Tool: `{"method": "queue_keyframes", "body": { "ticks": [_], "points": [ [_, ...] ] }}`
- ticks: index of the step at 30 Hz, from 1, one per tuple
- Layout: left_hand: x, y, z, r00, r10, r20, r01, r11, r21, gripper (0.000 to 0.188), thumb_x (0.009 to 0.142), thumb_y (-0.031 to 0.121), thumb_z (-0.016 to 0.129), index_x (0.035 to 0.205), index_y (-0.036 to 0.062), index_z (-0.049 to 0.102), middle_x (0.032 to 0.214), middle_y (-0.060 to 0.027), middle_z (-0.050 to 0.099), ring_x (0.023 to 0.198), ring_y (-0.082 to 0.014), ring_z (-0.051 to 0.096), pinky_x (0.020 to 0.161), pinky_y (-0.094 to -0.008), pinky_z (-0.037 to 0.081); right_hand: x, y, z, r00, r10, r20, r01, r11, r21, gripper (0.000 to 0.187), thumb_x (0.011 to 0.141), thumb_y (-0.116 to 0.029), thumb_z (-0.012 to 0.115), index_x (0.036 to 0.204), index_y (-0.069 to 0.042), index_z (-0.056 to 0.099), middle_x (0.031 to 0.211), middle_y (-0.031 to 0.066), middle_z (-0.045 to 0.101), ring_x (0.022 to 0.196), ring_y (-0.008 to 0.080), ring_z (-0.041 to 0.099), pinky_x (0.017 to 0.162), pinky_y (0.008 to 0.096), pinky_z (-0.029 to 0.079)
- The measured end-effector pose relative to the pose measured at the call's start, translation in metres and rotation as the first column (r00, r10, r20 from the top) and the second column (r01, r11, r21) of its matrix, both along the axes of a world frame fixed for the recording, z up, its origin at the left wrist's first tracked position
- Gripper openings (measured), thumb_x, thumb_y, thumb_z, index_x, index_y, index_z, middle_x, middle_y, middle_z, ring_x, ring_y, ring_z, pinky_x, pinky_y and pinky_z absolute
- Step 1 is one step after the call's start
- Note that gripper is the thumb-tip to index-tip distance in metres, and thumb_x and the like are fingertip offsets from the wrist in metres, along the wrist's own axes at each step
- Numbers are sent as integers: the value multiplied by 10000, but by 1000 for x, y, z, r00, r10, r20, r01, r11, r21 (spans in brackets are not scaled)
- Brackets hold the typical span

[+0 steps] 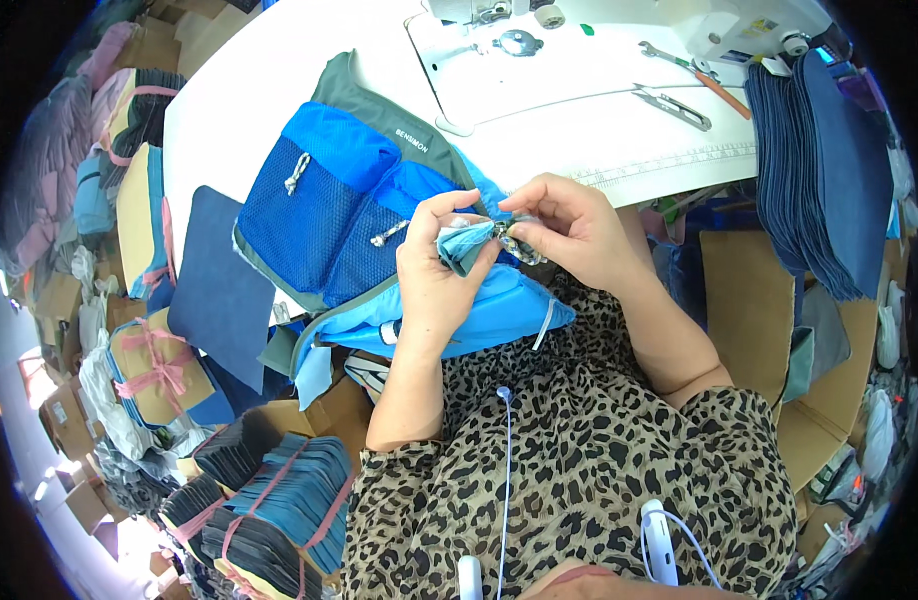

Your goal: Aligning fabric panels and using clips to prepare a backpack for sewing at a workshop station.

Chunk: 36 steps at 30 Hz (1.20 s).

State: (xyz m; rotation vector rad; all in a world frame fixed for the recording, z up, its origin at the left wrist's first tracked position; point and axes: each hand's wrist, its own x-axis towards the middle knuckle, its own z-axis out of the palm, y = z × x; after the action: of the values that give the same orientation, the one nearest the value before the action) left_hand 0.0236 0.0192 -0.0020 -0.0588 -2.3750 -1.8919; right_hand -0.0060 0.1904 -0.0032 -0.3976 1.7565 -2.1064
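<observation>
Over the near part of a blue mesh-pocket bag panel (309, 225), we list:

Item: teal folded fabric piece (463, 246), gathered and raised before the chest. The left hand (432, 270) grips it in a nearly closed pinch of thumb and fingers.

Item: black-and-white patterned cord (525, 252), bunched at the fabric's right end. The right hand (572, 232) pinches there between thumb and fingertips, other fingers curled. Whether a fitting sits at the join, we cannot tell.

Item: light-blue fabric (499, 306), below the hands, reaching over the lap, with a white strip (545, 324).

Item: thread snips (674, 106), on the white table (539, 140), well apart from both hands.

Hazards, in our judgement: a slackened right pinch could let the cord slip or twist; a loosened left could let the folds spring open; fabric over the lap could drag the panel askew.
</observation>
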Motion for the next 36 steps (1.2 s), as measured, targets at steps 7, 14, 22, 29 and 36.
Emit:
{"method": "queue_keyframes", "body": {
  "ticks": [7, 14, 22, 29, 36],
  "points": [
    [2, 1, 0, 987, -25, -161, 6, 993, -117, 462, 695, -31, 715, 1095, 50, 498, 862, -71, 657, 794, -147, 633, 708, -261, 489, 2, -4, 10, 946, -51, -319, 120, 972, 203, 92, 745, -45, 671, 828, -39, 631, 754, 27, 548, 601, 88, 484, 532, 212, 381],
    [8, 6, -11, 919, -10, -395, -15, 998, -60, 432, 746, -53, 666, 1072, 48, 401, 879, -93, 613, 805, -128, 562, 760, -251, 422, 4, -8, 9, 894, -75, -442, 161, 974, 159, 100, 732, -24, 667, 820, -34, 621, 744, 36, 551, 613, 109, 501, 539, 218, 393],
    [0, 6, -1, 955, -32, -296, -10, 990, -138, 428, 726, -32, 694, 1077, 39, 460, 907, -82, 615, 824, -157, 581, 769, -275, 451, -4, -5, 3, 825, -115, -554, 217, 968, 123, 115, 726, -2, 666, 833, -18, 626, 776, 66, 588, 665, 141, 570, 569, 246, 461],
    [1, 3, 7, 979, -94, -182, 61, 982, -181, 580, 702, -88, 669, 1210, 23, 414, 874, -72, 612, 806, -135, 575, 764, -263, 449, -2, -4, 3, 876, -88, -474, 160, 981, 113, 120, 724, -5, 666, 836, -25, 628, 792, 67, 590, 682, 159, 573, 596, 250, 465],
    [0, 3, -2, 976, -60, -210, 56, 998, -29, 553, 697, -101, 661, 1168, 20, 396, 842, -64, 607, 784, -118, 565, 745, -245, 434, 1, -6, 4, 845, -95, -526, 184, 975, 121, 145, 687, -21, 687, 818, -38, 626, 790, 54, 566, 715, 163, 560, 613, 258, 446]
  ]
}}
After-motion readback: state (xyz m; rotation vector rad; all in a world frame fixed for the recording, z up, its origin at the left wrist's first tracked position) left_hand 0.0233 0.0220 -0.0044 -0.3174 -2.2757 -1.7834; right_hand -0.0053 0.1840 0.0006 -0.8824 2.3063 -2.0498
